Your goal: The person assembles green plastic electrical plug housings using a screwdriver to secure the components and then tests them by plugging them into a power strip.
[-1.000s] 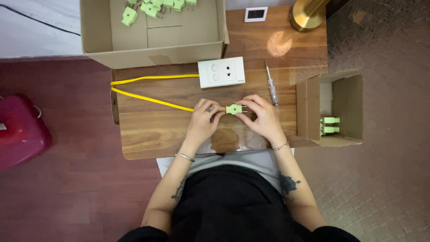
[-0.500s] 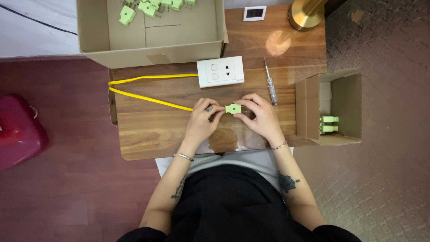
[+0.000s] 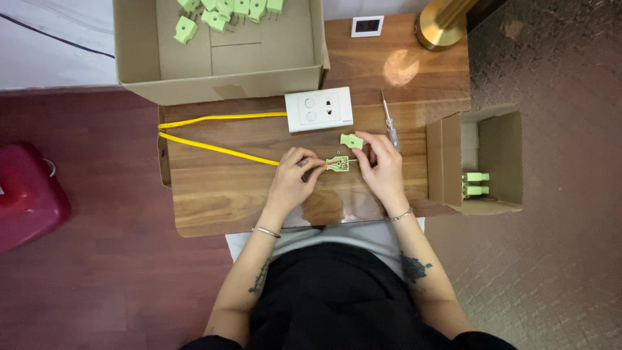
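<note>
My left hand (image 3: 293,176) pinches the end of a yellow cable (image 3: 214,148) where it enters an opened green plug body (image 3: 337,164) lying on the wooden table (image 3: 214,194). My right hand (image 3: 381,165) steadies the plug body's right side, and its fingertips hold the plug's green cover (image 3: 352,140), lifted just above and apart from the body. Small wires show inside the open body.
A white wall socket plate (image 3: 319,109) lies behind the hands, a screwdriver (image 3: 389,122) to its right. A large cardboard box (image 3: 220,48) with several green plugs stands at the back. A small box (image 3: 483,162) at the right holds two green plugs. Brass lamp base (image 3: 440,26); red object (image 3: 26,198) on the floor.
The green plug was whole between both hands; now its cover is off, held by my right hand above the body. The hands have spread slightly.
</note>
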